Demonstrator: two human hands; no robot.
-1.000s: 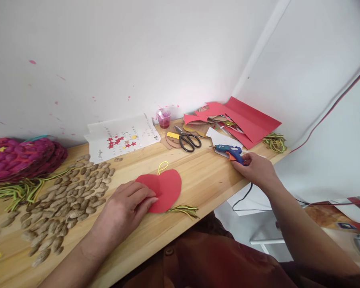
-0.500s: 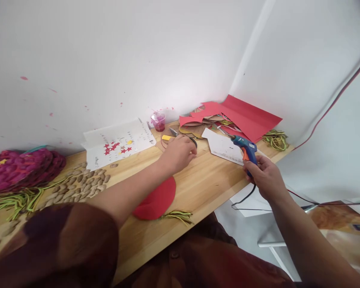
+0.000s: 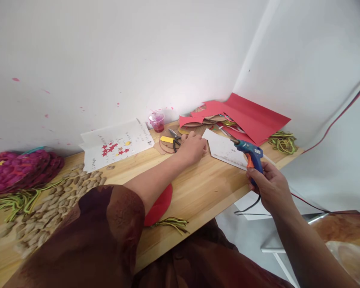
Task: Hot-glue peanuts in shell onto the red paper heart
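Observation:
My left hand point(image 3: 193, 148) reaches across the wooden bench point(image 3: 204, 188), its fingers curled over the handles of the black scissors point(image 3: 173, 138), which lie on brown card cutouts beside a yellow piece. My right hand point(image 3: 268, 186) grips a blue glue gun point(image 3: 248, 152) with an orange trigger, raised above the bench edge with its nozzle pointing left over a white paper sheet point(image 3: 225, 150). A red paper apple shape point(image 3: 160, 205) lies near the front edge, half hidden under my left arm. A yellow-green tassel point(image 3: 171, 224) sticks out beside it.
Peanuts point(image 3: 57, 196) are strewn at the left, near a magenta pile point(image 3: 21, 166) with green cords. A sheet with red stars point(image 3: 117, 142), a pink cup point(image 3: 157, 121), red paper point(image 3: 252, 116) and coiled cords point(image 3: 283, 141) line the wall. The gun's black cable point(image 3: 249, 206) hangs off the edge.
My left hand left the red apple shape and reached to the scissors, then closed over them. My right hand lifted the glue gun off the bench and drew it toward me.

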